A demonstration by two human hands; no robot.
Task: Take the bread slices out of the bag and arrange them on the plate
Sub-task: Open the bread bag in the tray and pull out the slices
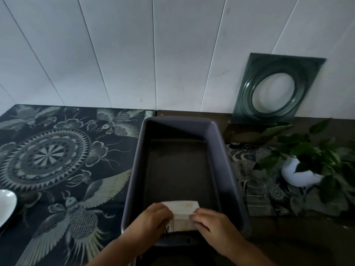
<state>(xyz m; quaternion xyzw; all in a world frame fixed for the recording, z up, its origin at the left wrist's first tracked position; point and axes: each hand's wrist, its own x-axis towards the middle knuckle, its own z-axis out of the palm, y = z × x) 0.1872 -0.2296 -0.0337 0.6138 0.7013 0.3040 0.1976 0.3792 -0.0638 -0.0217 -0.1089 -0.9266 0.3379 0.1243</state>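
Observation:
A pale bread bag [182,212] lies at the near end of a deep purple-grey bin [134,169]. Its top shows a light slice-shaped face with a faint toasted patch; dark print runs along its lower left. My left hand [153,217] grips the bag's left side and my right hand [213,221] grips its right side. Both hands reach in over the bin's near rim. A white plate [5,206] shows only in part at the far left edge, on the patterned cloth.
A dark cloth with bird and mandala patterns [57,160] covers the table left of the bin. A green square frame with a round hole [274,91] leans on the white panelled wall. A leafy plant in a white pot [301,171] stands to the right.

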